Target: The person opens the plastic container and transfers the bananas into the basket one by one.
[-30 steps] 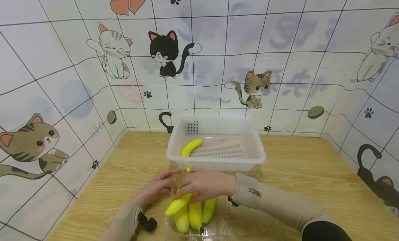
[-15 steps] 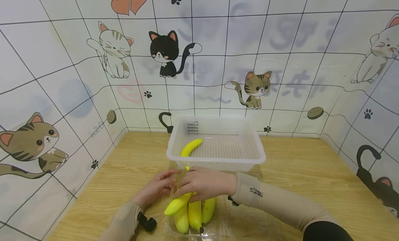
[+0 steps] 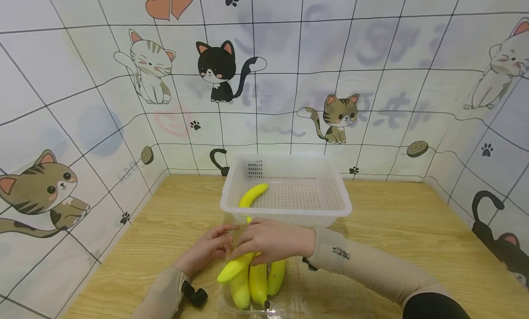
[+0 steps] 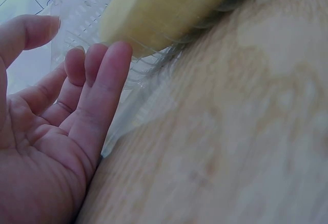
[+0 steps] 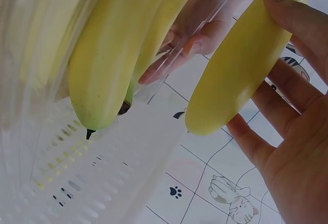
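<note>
My right hand (image 3: 274,240) grips a yellow banana (image 3: 233,269) above a clear plastic box (image 3: 295,305). In the right wrist view, thumb and fingers hold this banana (image 5: 241,60) from opposite sides. Several more bananas (image 3: 258,284) lie in the box, partly covered by the right hand and the held banana. My left hand (image 3: 208,248) rests at the left side of the box, fingers loosely extended. The left wrist view shows its fingertips (image 4: 120,55) right at the clear wall, a banana (image 4: 164,16) behind it.
Behind the box stands a white perforated basket (image 3: 285,212), with one banana (image 3: 253,195) at its left side. Wood-grain table (image 3: 396,227) extends to both sides. Cat-patterned walls (image 3: 281,94) enclose the back and sides.
The right hand, with the banana in its grip, has shifted very slightly up and away from the box. The left hand stays where it was.
</note>
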### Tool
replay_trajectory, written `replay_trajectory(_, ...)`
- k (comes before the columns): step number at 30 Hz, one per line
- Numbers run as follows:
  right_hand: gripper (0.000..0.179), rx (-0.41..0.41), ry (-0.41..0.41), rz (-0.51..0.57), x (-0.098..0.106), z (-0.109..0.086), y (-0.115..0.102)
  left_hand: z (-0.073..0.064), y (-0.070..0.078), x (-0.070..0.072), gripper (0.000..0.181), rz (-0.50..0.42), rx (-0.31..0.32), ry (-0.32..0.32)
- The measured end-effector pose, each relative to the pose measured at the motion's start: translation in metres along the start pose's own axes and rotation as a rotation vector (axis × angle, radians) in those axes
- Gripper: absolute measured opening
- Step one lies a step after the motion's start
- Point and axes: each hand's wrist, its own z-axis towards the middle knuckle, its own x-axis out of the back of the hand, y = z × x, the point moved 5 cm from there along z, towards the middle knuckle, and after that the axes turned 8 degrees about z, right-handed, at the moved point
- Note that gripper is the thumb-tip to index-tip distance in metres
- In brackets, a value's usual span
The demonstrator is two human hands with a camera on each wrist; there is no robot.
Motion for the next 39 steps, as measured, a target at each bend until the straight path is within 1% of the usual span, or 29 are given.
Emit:
replay_trajectory(9,0.056,0.000,0.024,-0.036,0.003,0.000,0.001,0.000,-0.001,0.001,0.049,0.002,0.010,0.012)
replay_trajectory(14,0.056,0.002,0.040,-0.030,0.007,-0.002,0.001,0.000,0.000,0.001,0.049,0.001,0.009,0.009)
replay_trajectory(24,0.052,-0.009,0.026,-0.015,0.015,-0.002,0.000,0.000,0.000,0.001,0.048,0.001,-0.002,0.003)
replay_trajectory(32,0.051,-0.013,0.038,-0.041,0.021,-0.003,0.001,0.000,-0.001,0.001,0.049,0.004,-0.001,-0.001)
replay_trajectory(39,0.051,-0.006,0.048,-0.055,0.026,-0.001,0.001,0.000,-0.002,0.002,0.046,0.004,0.004,0.001)
